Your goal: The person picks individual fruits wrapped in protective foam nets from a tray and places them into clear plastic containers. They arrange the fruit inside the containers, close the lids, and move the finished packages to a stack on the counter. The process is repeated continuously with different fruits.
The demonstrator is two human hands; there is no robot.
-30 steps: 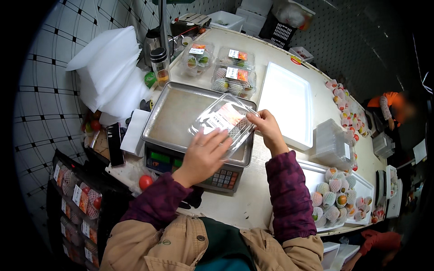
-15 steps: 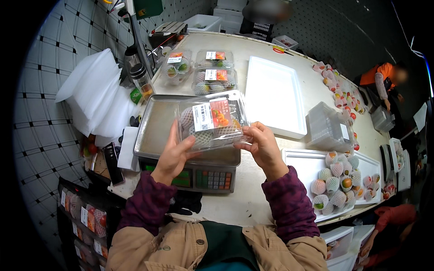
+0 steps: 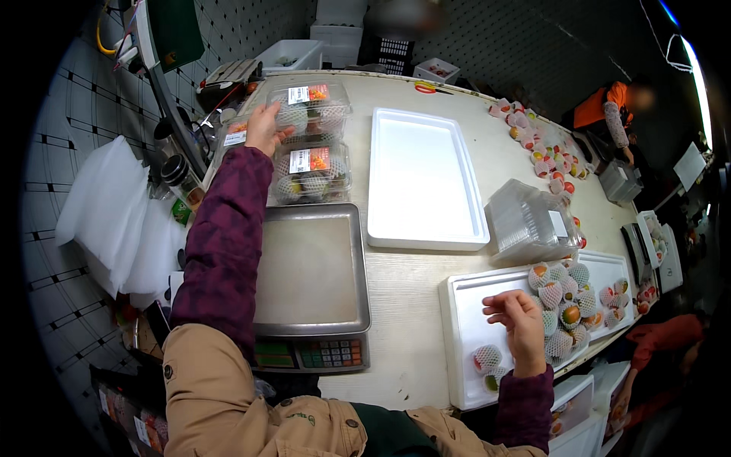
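At the far left of the table my left hand point(image 3: 264, 131) is on the near-left edge of a clear plastic clamshell pack point(image 3: 333, 114) of net-wrapped fruit, fingers bent around its corner. A similar labelled pack point(image 3: 312, 186) sits just nearer, and another pack point(image 3: 236, 131) shows partly behind my wrist. Below them the weighing scale point(image 3: 308, 266) has a bare metal pan. My right hand point(image 3: 524, 327) hovers over a white foam tray point(image 3: 466, 324), fingers loosely bent, nothing visible in them. Beside it lie a heap of fruit in foam nets point(image 3: 567, 308) and a few loose netted ones point(image 3: 487, 358).
A shallow white foam tray point(image 3: 426, 179) lies mid-table. Nested clear plastic boxes point(image 3: 525, 221) stand to its right, with netted fruit point(image 3: 544, 145) spread beyond. White foam sheets point(image 3: 106, 213) lean at left. A person in orange point(image 3: 598, 110) works at far right.
The pack both hands held over the scale has gone to the far-left group with my left hand. My right hand has let go of it and moved right, over the fruit tray.
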